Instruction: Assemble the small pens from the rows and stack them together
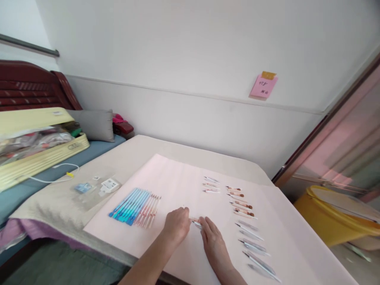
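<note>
My left hand (177, 226) and my right hand (212, 238) meet over a pale pink sheet (175, 178) on the table. Between them lies a small pen part (196, 221) with an orange end and a silvery tip. The left hand's fingers are curled around its orange end; the right hand's fingertips pinch the silvery end. A row of several blue and pink pens (135, 206) lies to the left of my hands. To the right, small orange-tipped parts (241, 204) and clear parts (253, 245) lie in a column. Three more small parts (211, 185) sit further back.
A clear packet with small cards (95, 188) lies on the table's left side. A bed with a yellow box (38, 152), a grey pillow (96, 124) and a white cable (59, 174) is at left. A yellow bin (326, 217) stands at right. A pink note (263, 86) is on the wall.
</note>
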Available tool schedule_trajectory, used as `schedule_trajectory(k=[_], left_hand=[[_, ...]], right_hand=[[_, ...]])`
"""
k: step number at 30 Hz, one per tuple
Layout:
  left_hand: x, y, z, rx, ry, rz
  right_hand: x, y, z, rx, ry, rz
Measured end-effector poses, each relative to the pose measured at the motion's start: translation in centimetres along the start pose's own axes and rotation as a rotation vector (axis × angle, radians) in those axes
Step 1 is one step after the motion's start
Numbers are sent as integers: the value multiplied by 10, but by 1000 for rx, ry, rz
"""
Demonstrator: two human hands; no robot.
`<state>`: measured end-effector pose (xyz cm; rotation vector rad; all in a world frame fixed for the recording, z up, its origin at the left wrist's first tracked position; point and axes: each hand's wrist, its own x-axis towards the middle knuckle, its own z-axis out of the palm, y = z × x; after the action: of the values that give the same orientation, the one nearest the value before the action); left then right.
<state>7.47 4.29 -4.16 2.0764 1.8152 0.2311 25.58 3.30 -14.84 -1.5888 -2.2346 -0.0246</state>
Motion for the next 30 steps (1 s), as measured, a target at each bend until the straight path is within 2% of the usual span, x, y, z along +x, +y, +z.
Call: schedule_trajectory(k=[3, 6, 9, 12, 15, 18, 20, 23, 26, 30], left_hand=[[1, 0, -3, -170, 56, -66], [6, -1, -6, -427, 129, -97], [9, -1, -4, -667, 163, -67], [9, 2, 3, -942, 99, -115], [6, 6, 13, -1351, -2, -258], [3, 12, 26, -1685, -16, -535], [1, 18, 35, -1746, 37, -699], [-4, 28, 48, -1747, 81, -820], [-11, 38, 57, -1783, 7, -843], [-16, 43, 59, -1825, -105, -786]], right_hand=[[3, -7, -24, -102, -58, 92], [5, -12, -42, -190, -172, 93], [5, -14, -48, -229, -246, 48], [7, -15, -46, -226, -287, 34], [9, -17, -44, -210, -303, 22], [11, -20, -44, -197, -332, -25], [12, -21, -45, -198, -345, -46], [11, -21, -46, -204, -348, -58], [12, -20, -47, -198, -362, -74], [13, -18, -44, -173, -366, -77]])
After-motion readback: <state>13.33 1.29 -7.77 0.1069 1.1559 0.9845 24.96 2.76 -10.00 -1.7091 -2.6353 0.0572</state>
